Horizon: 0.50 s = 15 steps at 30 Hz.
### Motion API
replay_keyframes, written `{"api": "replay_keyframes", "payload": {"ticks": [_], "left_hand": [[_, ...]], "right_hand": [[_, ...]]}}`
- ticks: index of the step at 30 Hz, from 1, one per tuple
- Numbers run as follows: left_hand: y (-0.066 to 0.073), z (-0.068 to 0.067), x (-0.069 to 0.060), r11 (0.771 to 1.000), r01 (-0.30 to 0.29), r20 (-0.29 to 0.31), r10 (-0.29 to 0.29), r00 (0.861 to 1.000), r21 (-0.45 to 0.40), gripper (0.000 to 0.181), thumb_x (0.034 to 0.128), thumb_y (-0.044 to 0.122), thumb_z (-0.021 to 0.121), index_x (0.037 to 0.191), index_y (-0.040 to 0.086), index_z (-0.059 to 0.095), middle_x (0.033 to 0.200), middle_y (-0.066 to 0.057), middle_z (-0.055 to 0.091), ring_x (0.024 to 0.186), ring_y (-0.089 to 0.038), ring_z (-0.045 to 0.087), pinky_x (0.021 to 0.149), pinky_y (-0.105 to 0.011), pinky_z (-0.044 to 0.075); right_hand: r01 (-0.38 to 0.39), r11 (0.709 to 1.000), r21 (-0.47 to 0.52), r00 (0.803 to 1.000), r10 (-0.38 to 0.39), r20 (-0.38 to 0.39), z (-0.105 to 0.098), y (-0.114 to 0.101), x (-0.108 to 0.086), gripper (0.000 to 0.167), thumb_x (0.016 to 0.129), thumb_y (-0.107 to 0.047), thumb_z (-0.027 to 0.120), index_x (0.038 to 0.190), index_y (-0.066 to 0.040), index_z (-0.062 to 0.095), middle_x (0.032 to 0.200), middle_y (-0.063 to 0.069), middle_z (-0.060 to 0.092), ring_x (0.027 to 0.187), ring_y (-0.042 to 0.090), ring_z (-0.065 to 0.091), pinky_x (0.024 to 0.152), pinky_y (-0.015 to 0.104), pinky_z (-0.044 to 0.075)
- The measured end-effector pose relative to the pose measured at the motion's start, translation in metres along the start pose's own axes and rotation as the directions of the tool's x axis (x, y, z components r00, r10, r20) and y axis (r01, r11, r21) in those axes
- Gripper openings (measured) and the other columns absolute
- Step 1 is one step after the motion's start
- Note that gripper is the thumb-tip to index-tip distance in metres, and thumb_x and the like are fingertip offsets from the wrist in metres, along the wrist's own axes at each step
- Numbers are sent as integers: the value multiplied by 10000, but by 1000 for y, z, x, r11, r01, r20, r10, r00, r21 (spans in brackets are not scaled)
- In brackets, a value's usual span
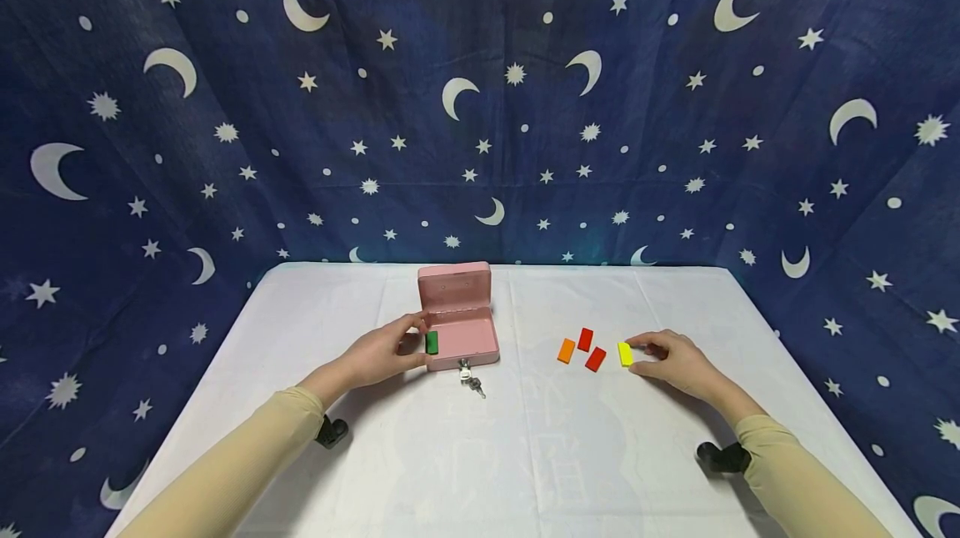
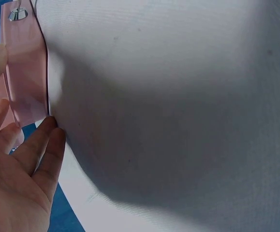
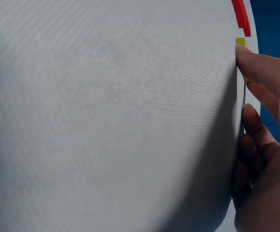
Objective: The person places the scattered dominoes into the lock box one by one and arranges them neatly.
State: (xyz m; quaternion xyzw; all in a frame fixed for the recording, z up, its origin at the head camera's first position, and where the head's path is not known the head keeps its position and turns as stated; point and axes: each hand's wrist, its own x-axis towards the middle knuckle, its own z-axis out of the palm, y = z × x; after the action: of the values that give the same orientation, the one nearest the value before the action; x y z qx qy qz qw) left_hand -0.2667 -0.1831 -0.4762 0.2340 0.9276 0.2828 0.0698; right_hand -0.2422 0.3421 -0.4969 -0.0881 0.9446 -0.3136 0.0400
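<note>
**Yellow tile at the right hand, pink box off to its left**

In the head view we see a pink cash box (image 1: 468, 336) with its lid raised on the bench (image 1: 450, 471), a green tile (image 1: 432, 343) lying inside against its left end. The left hand (image 1: 386, 352) grips that end of the box, thumb by the front corner and index finger further back, lightly bent. Keys (image 1: 476, 386) hang from the lock (image 1: 465, 371) at the front. Well to the right, the right hand (image 1: 675, 363) pinches a yellow tile (image 1: 626, 354) between thumb and index finger. The relation we would watch is this: the tile's long axis runs roughly front to back, the hand comes in from its right, and the box lies leftward, beyond an orange tile (image 1: 566, 350) and two red tiles (image 1: 596, 359). The right hand is the nearer one to the yellow tile.

In the left wrist view we see the thumb against the box, the other fingers spread by its end; the green tile is out of sight.

In the right wrist view we see the thumb partly covering the yellow tile, the remaining fingers loosely curled behind, with a red tile just beyond.
</note>
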Motion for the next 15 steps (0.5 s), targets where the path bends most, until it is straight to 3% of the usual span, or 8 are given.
{"api": "replay_keyframes", "payload": {"ticks": [15], "left_hand": [[3, -1, -1, 1000, 4, 6, -4, 1000, -9, 786, 923, 455, 730, 1548, 131, 381, 1358, 23, 598, 1292, -253, 578, 1045, -480, 460]], "right_hand": [[25, 999, -38, 999, -26, -31, 2, -1, 1, 433, 858, -303, 830, 1200, -73, 698, 879, 13, 529, 868, 209, 462, 708, 334, 380]]}}
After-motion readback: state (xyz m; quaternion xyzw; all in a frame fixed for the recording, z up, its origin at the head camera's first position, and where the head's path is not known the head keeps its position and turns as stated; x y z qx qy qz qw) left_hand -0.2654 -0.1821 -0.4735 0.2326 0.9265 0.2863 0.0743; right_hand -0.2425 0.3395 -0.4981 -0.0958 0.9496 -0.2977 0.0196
